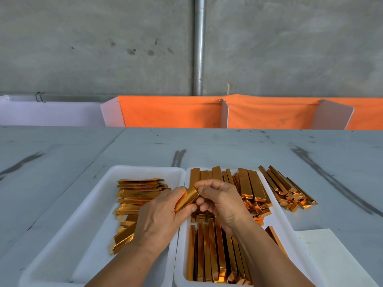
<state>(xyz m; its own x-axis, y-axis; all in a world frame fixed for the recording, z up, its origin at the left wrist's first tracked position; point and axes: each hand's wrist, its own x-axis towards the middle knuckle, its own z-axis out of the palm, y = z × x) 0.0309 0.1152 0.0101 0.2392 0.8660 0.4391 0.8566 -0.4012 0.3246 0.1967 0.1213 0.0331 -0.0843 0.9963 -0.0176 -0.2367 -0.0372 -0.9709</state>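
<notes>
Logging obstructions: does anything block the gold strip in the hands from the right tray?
Nothing visible does. The left hand and right hand hold the strip just above the right tray, over its bars.

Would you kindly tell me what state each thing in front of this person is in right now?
gold piece: partly folded, held between both hands.
left hand: grips the gold piece.
right hand: pinches its upper end.
left tray: holds stacked flat pieces.
right tray: filled with folded bars.
loose bars: piled on the table, outside the trays.
</notes>
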